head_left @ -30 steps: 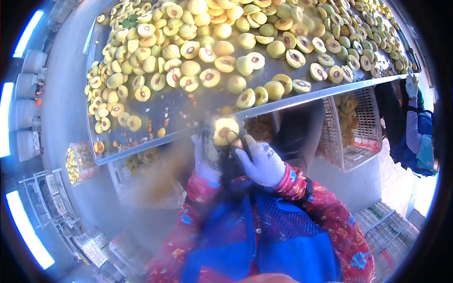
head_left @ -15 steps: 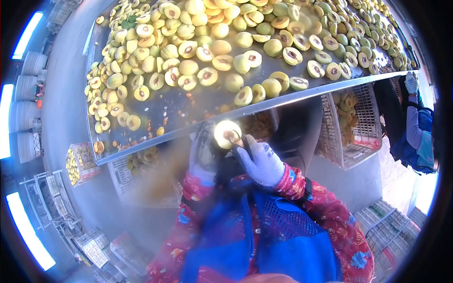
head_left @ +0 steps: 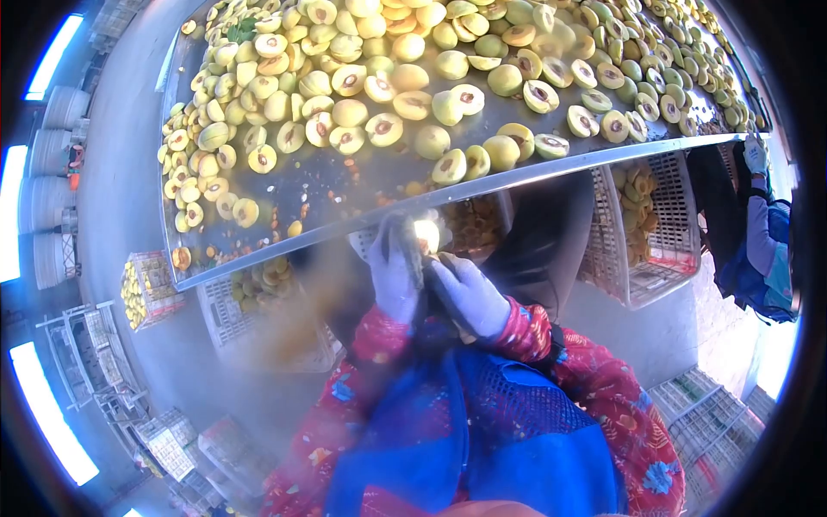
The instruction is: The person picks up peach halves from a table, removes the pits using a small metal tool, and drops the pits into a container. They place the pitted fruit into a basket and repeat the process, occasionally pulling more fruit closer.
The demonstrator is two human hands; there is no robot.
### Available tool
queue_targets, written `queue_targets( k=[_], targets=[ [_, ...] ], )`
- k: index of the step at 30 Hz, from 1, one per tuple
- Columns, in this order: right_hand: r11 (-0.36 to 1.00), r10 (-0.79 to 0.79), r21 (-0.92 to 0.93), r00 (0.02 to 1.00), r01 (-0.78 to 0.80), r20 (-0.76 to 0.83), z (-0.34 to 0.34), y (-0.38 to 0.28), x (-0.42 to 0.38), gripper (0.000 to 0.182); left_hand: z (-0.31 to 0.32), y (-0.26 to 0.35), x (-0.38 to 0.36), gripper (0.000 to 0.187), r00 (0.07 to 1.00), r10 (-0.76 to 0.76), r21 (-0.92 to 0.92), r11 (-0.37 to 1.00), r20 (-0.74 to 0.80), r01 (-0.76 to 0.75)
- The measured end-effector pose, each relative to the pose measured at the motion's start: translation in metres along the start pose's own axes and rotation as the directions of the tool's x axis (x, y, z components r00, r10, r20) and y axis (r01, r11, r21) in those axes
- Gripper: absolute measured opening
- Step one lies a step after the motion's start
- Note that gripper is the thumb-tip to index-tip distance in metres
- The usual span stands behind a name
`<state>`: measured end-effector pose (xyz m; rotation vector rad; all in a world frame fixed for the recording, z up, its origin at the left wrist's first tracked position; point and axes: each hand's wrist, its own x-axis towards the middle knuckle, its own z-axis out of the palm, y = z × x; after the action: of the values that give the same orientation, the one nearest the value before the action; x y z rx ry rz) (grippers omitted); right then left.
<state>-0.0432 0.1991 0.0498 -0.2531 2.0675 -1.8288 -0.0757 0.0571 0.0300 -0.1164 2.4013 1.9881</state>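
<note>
Many halved yellow-green fruits lie cut side up or down on a metal table. Just below the table's front edge, my left hand, in a pale glove with dark fingers, is closed round a brightly lit fruit half. Close on its right, my right hand, gloved the same way, has its fingers bent against the fruit's lower side. A thin dark tool showed at those fingers earlier; now it is hidden, and what the right hand grips cannot be made out.
Below the table stand crates holding fruit, one at the right and one at the left. A smaller crate of fruit is further left. At the far right a co-worker's gloved hand touches the table edge.
My left hand has turned and risen, covering more of the fruit half. My right hand has moved slightly down, and the dark tool has gone out of sight. The view has shifted a little.
</note>
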Motion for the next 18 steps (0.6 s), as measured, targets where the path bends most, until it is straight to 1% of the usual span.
queue_targets(
  k=[1, 2, 4, 5, 6, 7, 8, 9, 11, 12, 13, 14, 15, 16, 17, 18],
  targets=[
    [0.983, 0.062, 0.165, 0.992, -0.079, 0.106, -0.005, 0.001, 0.004, 0.023, 0.007, -0.001, -0.001, 0.03, 0.997, -0.062, -0.168, 0.984, -0.046, 0.053],
    [0.939, 0.051, 0.327, 0.985, -0.104, 0.166, -0.01, -0.003, 0.005, 0.024, 0.01, -0.002, -0.001, 0.029, 0.988, -0.128, -0.334, 0.938, -0.081, 0.094],
    [0.769, 0.028, 0.607, 0.959, -0.202, 0.284, -0.02, -0.014, 0.008, 0.025, 0.01, -0.013, 0.0, 0.03, 0.998, 0.027, -0.202, 0.979, -0.057, -0.038],
    [0.244, 0.08, 0.85, 0.884, -0.466, 0.462, -0.022, -0.01, 0.008, 0.026, 0.012, -0.014, 0.0, 0.03, 0.997, 0.036, -0.284, 0.957, -0.069, -0.054],
    [-0.374, 0.01, 0.729, 0.784, -0.573, 0.621, -0.021, -0.004, 0.008, 0.028, 0.009, -0.014, 0.001, 0.029, 0.987, 0.156, -0.122, 0.98, -0.042, -0.16],
    [-0.371, -0.159, 0.685, 0.769, -0.628, 0.619, -0.015, 0.006, 0.009, 0.03, 0.006, -0.014, 0.003, 0.028, 0.961, 0.275, 0.044, 0.961, -0.014, -0.274],
    [-0.378, -0.034, 0.72, 0.786, -0.582, 0.618, -0.016, 0.008, 0.009, 0.03, 0.004, -0.014, 0.005, 0.028, 0.921, 0.389, 0.195, 0.903, 0.014, -0.384],
    [-0.376, 0.09, 0.755, 0.789, -0.537, 0.607, -0.017, 0.007, 0.01, 0.029, 0.003, -0.009, 0.008, 0.027, 0.896, 0.441, 0.242, 0.866, 0.042, -0.437],
    [-0.32, 0.113, 0.763, 0.777, -0.562, 0.619, -0.02, 0.014, 0.01, 0.029, 0.004, -0.008, 0.012, 0.026, 0.966, 0.257, 0.041, 0.965, 0.03, -0.258],
    [-0.265, 0.014, 0.736, 0.76, -0.623, 0.649, -0.023, 0.021, 0.013, 0.03, 0.006, -0.011, 0.014, 0.026, 0.999, 0.003, -0.212, 0.977, 0.052, 0.008],
    [-0.203, -0.082, 0.707, 0.731, -0.678, 0.677, -0.025, 0.026, 0.015, 0.032, 0.007, -0.013, 0.014, 0.026, 0.962, -0.238, -0.436, 0.857, 0.136, 0.274],
    [0.389, 0.045, 0.741, 0.814, -0.548, 0.579, -0.026, 0.026, 0.014, 0.03, 0.005, -0.012, 0.014, 0.028, 0.959, -0.216, -0.397, 0.876, 0.181, 0.272],
    [0.849, 0.074, 0.448, 0.903, -0.281, 0.424, -0.03, 0.012, 0.014, 0.029, 0.001, -0.01, 0.015, 0.03, 0.954, -0.195, -0.358, 0.895, 0.227, 0.268],
    [0.998, -0.002, -0.056, 0.962, 0.018, 0.272, -0.032, -0.001, 0.014, 0.027, -0.002, -0.007, 0.014, 0.032, 0.945, -0.178, -0.317, 0.911, 0.274, 0.263],
    [0.851, 0.435, 0.154, 0.837, -0.503, 0.331, -0.031, -0.011, 0.02, 0.022, -0.002, 0.002, 0.014, 0.033, 0.941, -0.223, -0.337, 0.892, 0.254, 0.302],
    [0.975, 0.219, -0.009, 0.962, -0.22, 0.161, -0.026, -0.003, 0.019, 0.023, -0.003, 0.0, 0.016, 0.033, 0.935, -0.215, -0.294, 0.908, 0.281, 0.298]
  ],
)
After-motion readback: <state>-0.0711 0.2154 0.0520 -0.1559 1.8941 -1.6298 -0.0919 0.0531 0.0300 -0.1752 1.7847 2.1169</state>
